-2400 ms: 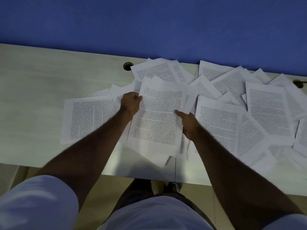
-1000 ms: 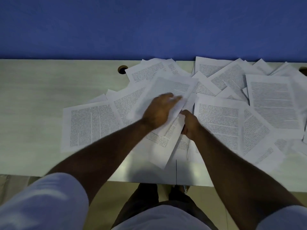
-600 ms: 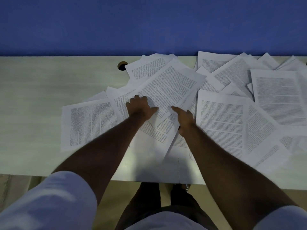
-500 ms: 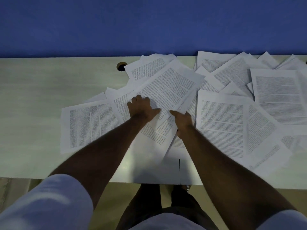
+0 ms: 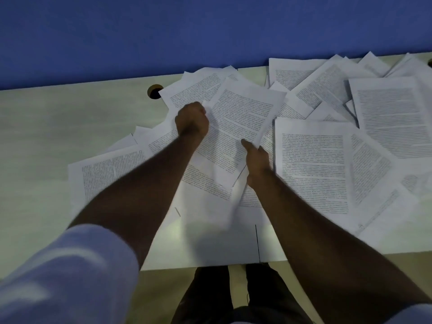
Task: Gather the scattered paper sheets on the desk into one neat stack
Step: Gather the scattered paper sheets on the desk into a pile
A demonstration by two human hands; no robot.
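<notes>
Several printed paper sheets lie scattered and overlapping across the middle and right of the pale desk (image 5: 58, 127). My left hand (image 5: 192, 119) grips the left edge of a tilted top sheet (image 5: 240, 118) in the middle of the pile. My right hand (image 5: 256, 160) holds the lower right edge of the same small bundle, thumb on top. One sheet (image 5: 107, 169) lies apart at the left, and a large sheet (image 5: 313, 164) lies just right of my right hand.
A blue wall (image 5: 163, 31) runs behind the desk. A round cable hole (image 5: 154, 91) sits at the back, left of the pile. A seam (image 5: 257, 242) splits the desk's front edge. My legs stand below the edge.
My left hand has gone from lying flat on the sheets to gripping the top sheet's left edge farther back. The top sheet has turned and lifted; my right hand stays on the bundle's lower edge.
</notes>
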